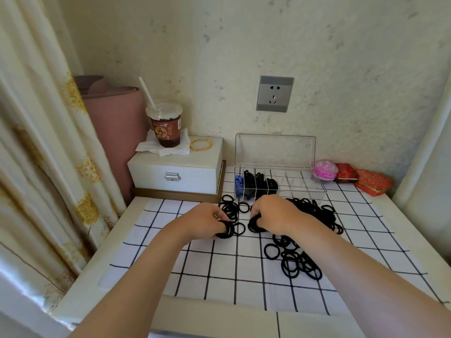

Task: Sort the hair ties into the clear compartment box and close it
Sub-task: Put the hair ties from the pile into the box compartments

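Observation:
Black hair ties (297, 262) lie scattered over the white checked cloth (219, 276), with a thicker heap (317, 211) behind my right wrist. My left hand (205, 220) grips a bunch of black ties (227, 230). My right hand (273, 213) holds another bunch (255, 224) with curled fingers. The clear compartment box (305, 186) stands behind my hands with its lid (274, 150) up against the wall. Its left compartments hold blue ties (239, 184) and black ties (261, 182); the right ones look bare.
A white jewellery box (175, 172) at the back left carries a drink cup (167, 125) with a straw and gold bangles (200, 144). A pink case (325, 170) and red boxes (366, 181) sit at the back right. A curtain (48, 154) hangs on the left.

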Demonstrator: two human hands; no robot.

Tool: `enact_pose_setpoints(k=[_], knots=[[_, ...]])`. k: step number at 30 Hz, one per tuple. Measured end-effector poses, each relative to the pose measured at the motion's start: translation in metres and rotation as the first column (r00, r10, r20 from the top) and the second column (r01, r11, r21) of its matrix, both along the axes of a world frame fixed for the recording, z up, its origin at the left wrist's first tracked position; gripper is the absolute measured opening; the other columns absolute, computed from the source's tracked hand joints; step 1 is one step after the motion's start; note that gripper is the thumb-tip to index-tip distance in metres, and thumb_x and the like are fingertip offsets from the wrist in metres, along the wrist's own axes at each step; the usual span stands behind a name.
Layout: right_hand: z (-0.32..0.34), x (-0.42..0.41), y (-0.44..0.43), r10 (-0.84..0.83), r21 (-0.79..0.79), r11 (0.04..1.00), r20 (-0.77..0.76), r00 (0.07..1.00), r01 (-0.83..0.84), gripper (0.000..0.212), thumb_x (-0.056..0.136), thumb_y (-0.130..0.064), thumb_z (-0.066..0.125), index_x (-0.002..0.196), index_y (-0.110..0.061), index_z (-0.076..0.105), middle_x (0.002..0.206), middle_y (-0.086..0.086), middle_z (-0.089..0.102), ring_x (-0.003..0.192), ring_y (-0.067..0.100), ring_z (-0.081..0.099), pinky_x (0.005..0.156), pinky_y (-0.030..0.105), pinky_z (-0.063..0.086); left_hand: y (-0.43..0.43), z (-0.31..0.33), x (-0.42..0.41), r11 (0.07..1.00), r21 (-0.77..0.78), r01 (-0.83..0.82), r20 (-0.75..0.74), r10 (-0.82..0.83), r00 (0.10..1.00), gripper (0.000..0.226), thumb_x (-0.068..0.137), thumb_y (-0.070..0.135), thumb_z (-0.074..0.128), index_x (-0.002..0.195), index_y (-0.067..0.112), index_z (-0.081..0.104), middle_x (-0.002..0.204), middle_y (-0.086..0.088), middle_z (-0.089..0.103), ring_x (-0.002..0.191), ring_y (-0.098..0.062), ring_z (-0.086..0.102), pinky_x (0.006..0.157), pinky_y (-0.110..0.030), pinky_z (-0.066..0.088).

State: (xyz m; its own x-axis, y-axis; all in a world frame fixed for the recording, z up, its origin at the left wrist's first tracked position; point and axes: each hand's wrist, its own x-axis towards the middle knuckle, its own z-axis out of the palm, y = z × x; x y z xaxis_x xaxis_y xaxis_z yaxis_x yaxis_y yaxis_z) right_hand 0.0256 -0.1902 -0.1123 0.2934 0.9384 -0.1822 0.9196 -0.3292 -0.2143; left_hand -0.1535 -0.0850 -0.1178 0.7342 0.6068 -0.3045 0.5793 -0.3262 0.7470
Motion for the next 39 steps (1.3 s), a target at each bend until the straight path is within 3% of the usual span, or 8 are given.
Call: enact_pose_setpoints(k=[7,12,15,20,26,29,33,39], knots=[[0.009,-0.002,-0.005,-0.020,0.057,0.998,-0.193,0.981,0.032,0.016,0.088,-0.018,0.064,0.094,-0.032,0.071,0.094,-0.003,0.073,0.082,0.016,0.069,0.074,0.031,0.059,0.000,0.001,-0.003,0.999,-0.011,-0.053,0.021,0.053,0.998,0.016,0.087,0.020,0.067,0.100,0.029,0.070,0.096,0.003,0.066,0.073,-0.012,0.066,0.060,-0.019,0.054],[0.012,-0.018,0.005,-0.087,0.047,0.990,-0.554,0.828,0.135,0.044,0.094,-0.005,0.054,0.134,-0.020,0.059,0.132,0.001,0.055,0.065,0.009,0.063,0.060,0.021,0.056,0.004,-0.001,-0.004,0.964,0.262,-0.033,-0.105,0.063,0.992,0.027,0.087,0.026,0.067,0.114,0.030,0.071,0.113,0.005,0.065,0.095,-0.011,0.061,0.085,-0.025,0.051],[-0.002,-0.027,0.011,-0.108,0.011,0.992,-0.391,0.914,0.122,0.037,0.092,-0.012,0.062,0.129,-0.013,0.065,0.122,0.004,0.061,0.090,0.018,0.066,0.082,0.029,0.056,0.005,-0.002,-0.006,0.953,0.304,0.007,-0.179,0.050,0.983,0.028,0.089,0.028,0.065,0.117,0.027,0.070,0.114,0.003,0.067,0.098,-0.013,0.062,0.086,-0.027,0.052],[-0.015,-0.030,0.017,-0.160,-0.045,0.987,-0.231,0.960,0.154,0.031,0.090,-0.016,0.063,0.063,-0.008,0.050,0.060,0.000,0.039,0.055,0.016,0.039,0.050,0.025,0.031,0.011,-0.002,-0.008,0.982,0.178,-0.059,-0.107,0.079,0.991,0.011,0.085,0.027,0.069,0.093,0.025,0.075,0.097,0.004,0.072,0.091,-0.013,0.065,0.085,-0.028,0.054],[0.000,-0.019,0.007,-0.127,-0.054,0.992,-0.273,0.954,0.116,0.021,0.093,-0.019,0.060,0.080,-0.002,0.062,0.068,0.007,0.052,0.059,0.018,0.052,0.057,0.027,0.040,0.006,0.001,-0.004,0.990,0.023,-0.137,0.016,0.137,0.990,0.007,0.089,0.021,0.064,0.090,0.019,0.071,0.085,-0.002,0.070,0.066,-0.008,0.063,0.050,-0.016,0.044],[0.019,-0.015,-0.001,-0.137,0.010,0.987,-0.491,0.861,0.163,0.016,0.095,-0.015,0.057,0.085,-0.007,0.066,0.064,0.010,0.062,0.047,0.015,0.054,0.051,0.025,0.041,0.002,0.003,0.003,0.980,-0.037,-0.195,0.054,0.197,0.979,0.008,0.091,0.018,0.062,0.092,0.018,0.069,0.086,-0.002,0.070,0.061,-0.007,0.065,0.047,-0.015,0.045],[0.034,-0.013,-0.011,-0.098,0.000,0.979,-0.876,0.472,0.205,0.017,0.099,-0.010,0.055,0.108,0.001,0.065,0.056,0.003,0.056,0.047,0.011,0.048,0.043,0.020,0.039,-0.007,0.007,0.013,0.966,-0.148,-0.210,0.131,0.230,0.964,0.009,0.093,0.017,0.063,0.098,0.012,0.069,0.074,-0.004,0.067,0.044,-0.001,0.059,0.043,-0.012,0.043],[0.029,-0.005,-0.016,-0.143,-0.045,0.978,-0.855,0.498,0.204,0.016,0.098,-0.005,0.053,0.104,0.001,0.066,0.076,0.008,0.062,0.053,0.012,0.052,0.048,0.022,0.042,-0.010,0.016,0.019,0.900,-0.436,-0.024,0.241,0.142,0.960,0.022,0.090,0.014,0.069,0.111,0.007,0.069,0.101,-0.014,0.074,0.079,-0.009,0.069,0.062,-0.016,0.052]])
